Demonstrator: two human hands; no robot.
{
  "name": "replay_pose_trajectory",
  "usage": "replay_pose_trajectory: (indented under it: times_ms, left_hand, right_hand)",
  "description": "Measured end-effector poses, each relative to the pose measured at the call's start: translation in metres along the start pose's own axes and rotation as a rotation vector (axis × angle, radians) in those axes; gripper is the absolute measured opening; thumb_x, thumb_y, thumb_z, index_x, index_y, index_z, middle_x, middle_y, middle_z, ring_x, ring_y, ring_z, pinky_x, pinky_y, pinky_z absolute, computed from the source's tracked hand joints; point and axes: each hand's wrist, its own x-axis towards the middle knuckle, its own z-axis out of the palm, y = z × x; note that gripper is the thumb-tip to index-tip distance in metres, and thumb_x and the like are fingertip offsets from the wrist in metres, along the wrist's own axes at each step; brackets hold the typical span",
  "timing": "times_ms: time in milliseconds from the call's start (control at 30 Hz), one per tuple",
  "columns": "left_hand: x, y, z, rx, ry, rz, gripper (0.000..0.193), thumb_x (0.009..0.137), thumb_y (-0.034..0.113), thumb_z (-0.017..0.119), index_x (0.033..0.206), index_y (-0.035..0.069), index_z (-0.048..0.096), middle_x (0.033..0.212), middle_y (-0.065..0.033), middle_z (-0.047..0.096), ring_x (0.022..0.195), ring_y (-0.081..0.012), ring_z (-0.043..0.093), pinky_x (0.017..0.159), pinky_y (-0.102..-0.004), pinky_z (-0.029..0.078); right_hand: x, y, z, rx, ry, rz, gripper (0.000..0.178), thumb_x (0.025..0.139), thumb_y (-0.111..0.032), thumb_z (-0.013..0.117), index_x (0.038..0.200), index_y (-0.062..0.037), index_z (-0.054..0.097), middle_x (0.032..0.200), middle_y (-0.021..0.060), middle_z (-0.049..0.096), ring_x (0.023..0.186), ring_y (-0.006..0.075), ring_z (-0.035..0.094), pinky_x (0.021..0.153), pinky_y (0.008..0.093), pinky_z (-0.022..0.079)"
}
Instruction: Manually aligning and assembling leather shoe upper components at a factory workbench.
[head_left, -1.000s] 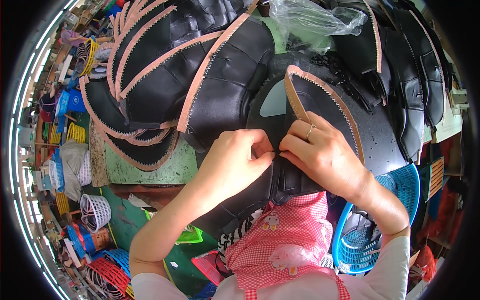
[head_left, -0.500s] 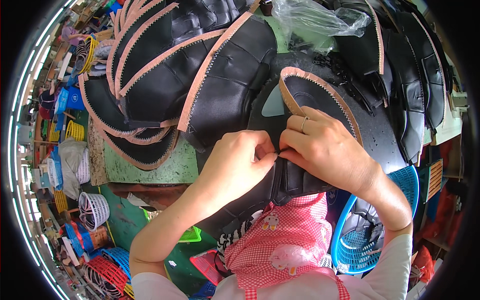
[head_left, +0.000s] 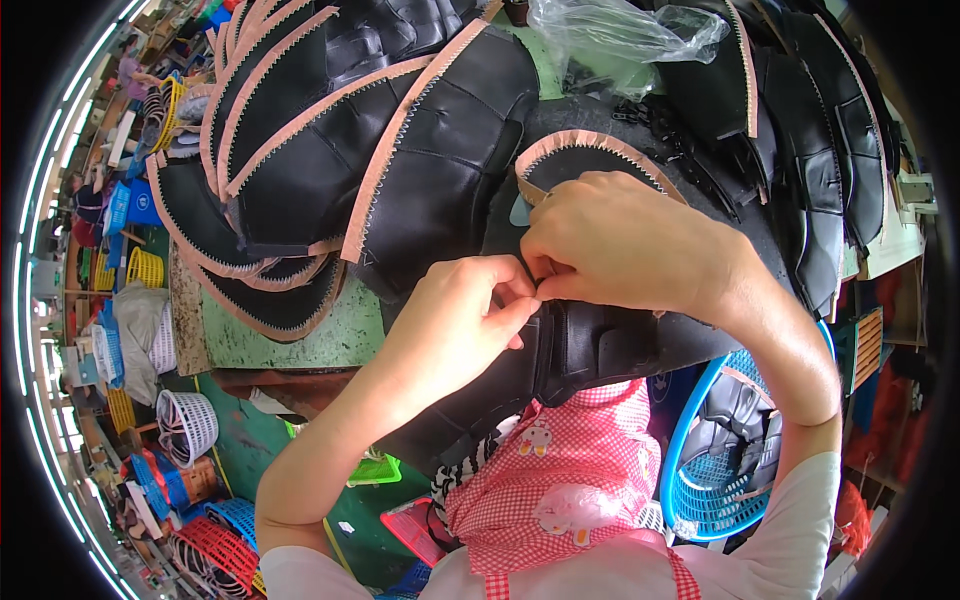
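Across the table edge in front of me lies a black leather boot upper, its tan edging stitched in zigzag. My left hand is closed in a pinch at the upper's middle seam. Right against it, my right hand has its fingertips bent down in a pinch at the same spot. A thin dark bit shows between the two sets of fingertips, too small to name and mostly covered. The back of my right hand hides part of the upper's tan-edged opening.
More black uppers with tan edging pile up at the left, and others at the right. Clear plastic film lies at the back. A blue basket holding black pieces stands below right. Green tabletop shows at the left.
My right hand has turned and shifted left, its knuckles now over the upper's opening. The upper has slid slightly left, and my left hand keeps its pinch.
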Motion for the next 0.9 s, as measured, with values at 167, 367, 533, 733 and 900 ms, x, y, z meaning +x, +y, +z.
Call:
replay_pose_trajectory:
  times_ms: [167,367,533,733,900]
  left_hand:
    - [0.002,-0.006,-0.002,-0.101,-0.041,-0.023,0.011,0.095,0.006,0.066,0.097,-0.005,0.067,0.084,-0.0123,0.073,0.069,-0.0194,0.075,0.063,-0.0292,0.058]
    - [0.002,-0.009,-0.006,-0.166,-0.072,-0.061,0.01,0.095,0.005,0.065,0.099,-0.005,0.066,0.085,-0.0107,0.072,0.071,-0.0178,0.074,0.065,-0.0291,0.059]
    - [0.001,-0.01,-0.006,-0.18,-0.063,-0.057,0.01,0.096,0.005,0.065,0.098,-0.005,0.066,0.085,-0.0092,0.072,0.071,-0.0161,0.074,0.065,-0.0281,0.06]
    - [-0.001,-0.012,-0.001,-0.187,-0.021,-0.045,0.01,0.095,0.006,0.068,0.096,-0.004,0.067,0.083,-0.008,0.072,0.071,-0.0146,0.073,0.066,-0.0262,0.059]
    - [-0.002,-0.012,-0.001,-0.17,-0.046,-0.07,0.011,0.098,0.008,0.067,0.096,-0.003,0.064,0.086,-0.0039,0.067,0.074,-0.0119,0.071,0.068,-0.0249,0.059]
  right_hand:
    - [0.002,0.0,-0.005,0.024,0.007,-0.034,0.022,0.084,-0.026,0.074,0.081,-0.0043,0.074,0.078,0.0131,0.071,0.082,0.0307,0.071,0.078,0.041,0.055]
    - [-0.002,0.004,-0.004,0.076,-0.057,0.014,0.022,0.082,-0.026,0.074,0.081,-0.0048,0.073,0.079,0.0101,0.07,0.085,0.0291,0.07,0.077,0.0407,0.053]
    - [-0.017,0.008,0.014,0.111,0.227,-0.119,0.016,0.08,-0.02,0.076,0.082,-0.0053,0.071,0.081,0.0078,0.066,0.082,0.029,0.067,0.074,0.0408,0.052]
    - [-0.019,0.016,0.019,0.399,0.167,0.03,0.014,0.081,-0.014,0.079,0.084,-0.003,0.07,0.078,0.0076,0.061,0.076,0.0245,0.062,0.071,0.037,0.05]
    - [-0.015,0.011,0.018,0.303,0.173,0.034,0.018,0.081,-0.022,0.077,0.082,-0.0048,0.071,0.079,0.0088,0.067,0.08,0.028,0.067,0.072,0.0398,0.052]
